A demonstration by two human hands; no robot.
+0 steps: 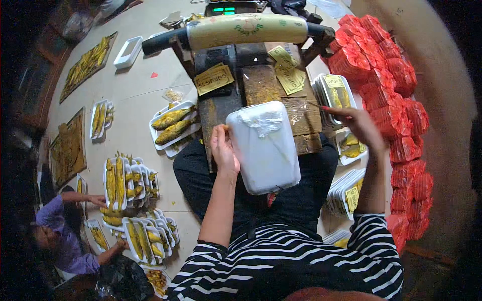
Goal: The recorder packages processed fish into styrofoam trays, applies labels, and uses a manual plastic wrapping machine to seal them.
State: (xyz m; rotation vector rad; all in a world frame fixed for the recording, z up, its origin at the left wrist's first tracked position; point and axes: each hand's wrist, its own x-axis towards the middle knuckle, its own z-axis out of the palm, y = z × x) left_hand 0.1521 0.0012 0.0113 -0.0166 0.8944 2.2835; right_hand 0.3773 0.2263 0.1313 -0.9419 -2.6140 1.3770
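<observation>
My left hand (225, 150) grips the left edge of a white foam tray (263, 158), held tilted over my lap. Its underside faces me, with clear plastic film (265, 122) bunched near the far end. Off to the right, my right hand (357, 122) is raised apart from the tray. A thin stick-like tool (315, 105) sticks out from its fingertips; its exact kind is unclear. Beyond the tray stands a wooden bench (260, 82) carrying a roll of plastic film (246, 30). Yellow printed labels (214, 79) lie on the bench, with more labels (290, 77) at its right.
Wrapped fish trays (335, 96) are stacked at my right, beside piled red-wrapped bundles (376, 75). Open trays of yellow fish (173, 126) sit at my left. A person (71, 233) handles stacked fish trays (139, 240) at lower left. A lit digital scale (226, 9) stands at the back.
</observation>
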